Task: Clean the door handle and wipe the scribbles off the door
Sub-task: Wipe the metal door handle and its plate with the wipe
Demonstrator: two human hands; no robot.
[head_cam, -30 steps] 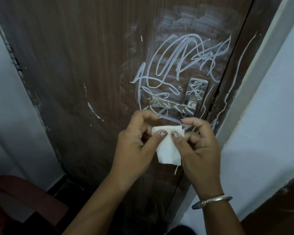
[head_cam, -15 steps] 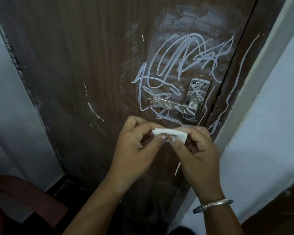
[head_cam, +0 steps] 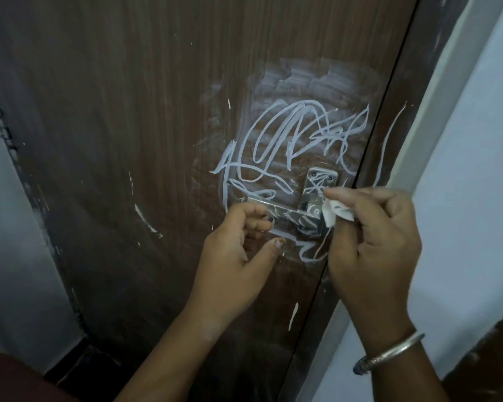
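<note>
A dark brown wooden door [head_cam: 128, 126] fills the view, with white scribbles [head_cam: 291, 140] looping above and around a silver lever handle [head_cam: 291, 211] and its backplate [head_cam: 321, 181]. More white lines cross the metal and trail below it. My right hand [head_cam: 372, 242] pinches a small folded white tissue [head_cam: 336, 214] and holds it against the handle's right end, beside the backplate. My left hand [head_cam: 238, 253] curls its fingers around the handle's left end, thumb stretched out below the lever.
The door edge and a pale frame [head_cam: 436, 117] run diagonally on the right, with a white line on the door edge. A light wall [head_cam: 476, 198] lies beyond. A grey wall [head_cam: 9, 256] borders the door at left. A hazy smeared patch [head_cam: 311, 79] sits above the scribbles.
Both hands held the tissue together below the handle and folded it small. Now my right hand alone has carried it up to the handle, and my left hand has moved onto the lever.
</note>
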